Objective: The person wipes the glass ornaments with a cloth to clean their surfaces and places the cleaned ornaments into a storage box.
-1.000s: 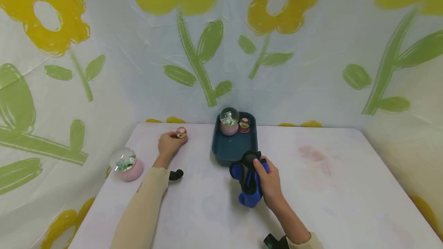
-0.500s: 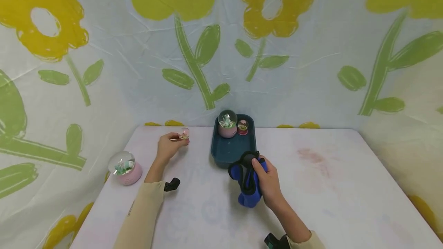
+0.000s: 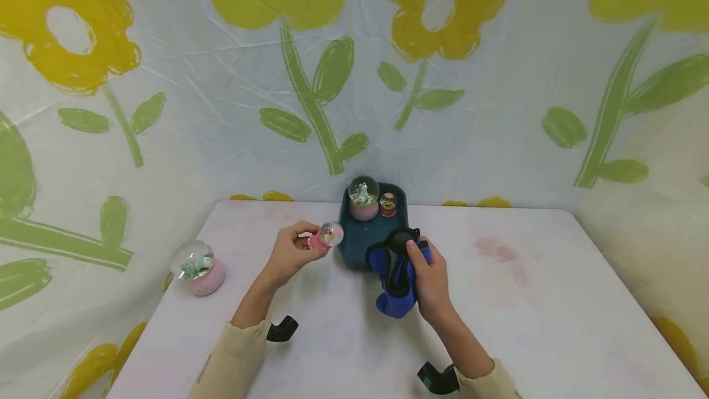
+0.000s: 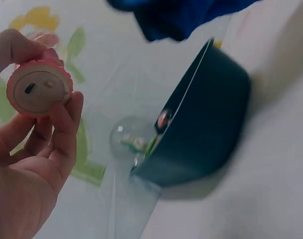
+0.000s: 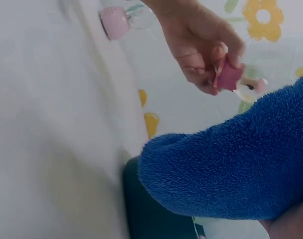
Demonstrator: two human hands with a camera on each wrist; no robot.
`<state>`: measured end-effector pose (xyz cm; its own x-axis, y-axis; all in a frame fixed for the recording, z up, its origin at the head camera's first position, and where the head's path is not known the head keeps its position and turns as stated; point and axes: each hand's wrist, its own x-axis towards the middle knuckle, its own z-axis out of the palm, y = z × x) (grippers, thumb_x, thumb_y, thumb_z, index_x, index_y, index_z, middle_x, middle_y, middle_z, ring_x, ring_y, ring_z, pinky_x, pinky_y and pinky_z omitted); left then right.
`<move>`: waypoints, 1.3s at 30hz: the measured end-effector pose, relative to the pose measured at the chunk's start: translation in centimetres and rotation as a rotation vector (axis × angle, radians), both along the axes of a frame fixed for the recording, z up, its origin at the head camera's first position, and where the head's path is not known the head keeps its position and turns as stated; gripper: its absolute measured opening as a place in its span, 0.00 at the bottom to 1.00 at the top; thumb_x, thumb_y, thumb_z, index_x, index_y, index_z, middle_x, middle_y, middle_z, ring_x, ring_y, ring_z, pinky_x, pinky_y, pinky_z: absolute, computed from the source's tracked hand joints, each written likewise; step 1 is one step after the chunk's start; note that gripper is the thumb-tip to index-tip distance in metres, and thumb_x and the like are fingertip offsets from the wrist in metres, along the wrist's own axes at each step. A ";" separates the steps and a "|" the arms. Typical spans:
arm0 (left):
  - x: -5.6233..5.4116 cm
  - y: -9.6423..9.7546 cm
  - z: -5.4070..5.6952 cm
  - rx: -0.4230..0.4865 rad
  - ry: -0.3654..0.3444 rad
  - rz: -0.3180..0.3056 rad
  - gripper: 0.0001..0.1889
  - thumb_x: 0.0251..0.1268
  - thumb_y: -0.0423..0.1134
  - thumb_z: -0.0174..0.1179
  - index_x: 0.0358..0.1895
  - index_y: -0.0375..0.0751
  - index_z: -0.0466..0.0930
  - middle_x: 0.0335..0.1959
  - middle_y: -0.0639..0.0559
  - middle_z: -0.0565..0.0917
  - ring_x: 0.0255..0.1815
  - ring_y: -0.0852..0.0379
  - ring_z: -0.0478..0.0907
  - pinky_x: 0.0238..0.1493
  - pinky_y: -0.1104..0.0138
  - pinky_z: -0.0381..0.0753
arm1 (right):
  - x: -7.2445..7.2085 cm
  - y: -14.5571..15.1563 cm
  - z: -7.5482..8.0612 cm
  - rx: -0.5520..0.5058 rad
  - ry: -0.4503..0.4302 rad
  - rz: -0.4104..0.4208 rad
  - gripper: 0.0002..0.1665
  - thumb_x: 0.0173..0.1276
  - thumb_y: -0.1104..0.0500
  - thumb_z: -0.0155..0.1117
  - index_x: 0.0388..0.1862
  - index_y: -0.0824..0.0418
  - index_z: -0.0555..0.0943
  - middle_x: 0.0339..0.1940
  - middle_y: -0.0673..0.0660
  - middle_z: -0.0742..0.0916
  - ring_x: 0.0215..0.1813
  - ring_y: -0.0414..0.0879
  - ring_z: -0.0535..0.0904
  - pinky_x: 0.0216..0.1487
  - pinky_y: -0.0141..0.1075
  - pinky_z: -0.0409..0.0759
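My left hand [image 3: 289, 255] pinches a small snow globe [image 3: 328, 236] by its pink base, in the air left of the dark teal tray [image 3: 360, 240]. The left wrist view shows the underside of that base [image 4: 39, 90]. The globe is tilted, its clear ball toward the right. My right hand [image 3: 434, 282] grips a bundled blue terry cloth item [image 3: 396, 304] with black trim, over the tray's near right corner. Inside the tray's far end stand a large snow globe [image 3: 364, 199] with a pink base and a small snow globe [image 3: 388, 204].
Another large snow globe [image 3: 199, 268] with a pink base lies tilted at the left edge of the white table [image 3: 532, 300]. A flower-printed cloth [image 3: 232, 79] hangs behind the table.
My left hand has lifted the small snow globe from the back left and brought it right and nearer, toward the tray, tipping it. My right hand and blue item have moved up slightly.
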<state>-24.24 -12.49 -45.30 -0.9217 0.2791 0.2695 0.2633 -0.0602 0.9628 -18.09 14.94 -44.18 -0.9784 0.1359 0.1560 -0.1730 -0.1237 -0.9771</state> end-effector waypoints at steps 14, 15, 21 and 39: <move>4.3 5.8 0.8 -0.211 0.168 -0.055 0.17 0.47 0.24 0.69 0.44 0.29 0.82 0.35 0.45 0.82 0.29 0.54 0.78 0.33 0.64 0.83 | 1.1 -3.6 0.3 0.161 0.301 -0.074 0.08 0.73 0.66 0.53 0.44 0.69 0.78 0.31 0.58 0.82 0.32 0.45 0.78 0.32 0.34 0.80; 4.4 6.0 0.7 -0.227 0.180 -0.032 0.17 0.46 0.24 0.70 0.43 0.30 0.82 0.33 0.47 0.82 0.28 0.54 0.78 0.32 0.65 0.82 | 1.3 -3.9 0.6 0.199 0.337 -0.101 0.08 0.72 0.68 0.53 0.44 0.70 0.78 0.32 0.59 0.83 0.33 0.44 0.78 0.33 0.33 0.81; 3.6 6.2 0.2 -0.189 0.204 -0.014 0.16 0.46 0.28 0.71 0.42 0.34 0.84 0.32 0.50 0.82 0.27 0.53 0.77 0.30 0.66 0.81 | 1.7 -4.5 2.0 0.328 0.534 -0.163 0.10 0.64 0.75 0.52 0.44 0.73 0.77 0.36 0.64 0.83 0.38 0.45 0.77 0.40 0.30 0.79; 6.0 6.5 3.5 -0.176 0.226 0.023 0.12 0.45 0.22 0.68 0.38 0.27 0.84 0.27 0.48 0.81 0.26 0.47 0.74 0.28 0.61 0.80 | 2.0 -4.1 0.1 0.307 0.252 0.029 0.18 0.74 0.62 0.53 0.61 0.59 0.74 0.52 0.57 0.83 0.49 0.47 0.79 0.47 0.37 0.79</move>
<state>-18.20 -5.96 -41.81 -0.8505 0.3191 0.4181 0.4717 0.1108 0.8748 -16.09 10.80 -44.10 -0.9070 0.0188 0.4208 -0.4128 0.1591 -0.8968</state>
